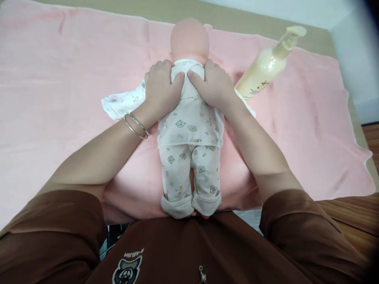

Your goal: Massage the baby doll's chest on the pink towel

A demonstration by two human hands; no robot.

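Observation:
A baby doll [191, 126] lies lengthwise in front of me, its bald head [189, 39] far off and its feet near my body. No face shows on it, so its back appears to be up. It wears a white printed top and matching trousers with turned-up cuffs [177, 205]. My left hand [164, 86] grips its left-side shoulder in view, thumb across the upper back. On the other shoulder, my right hand [214, 85] mirrors this grip. The fingers of both hands curl over the shoulders, their tips partly hidden. An outstretched sleeve [122, 102] emerges beside my left hand.
A pink blanket [74, 59] covers most of the table [319, 37]. Right of the doll is a pale yellow pump bottle [263, 71], close to the right sleeve [247, 104]. Wooden flooring [352, 213] shows at the lower right.

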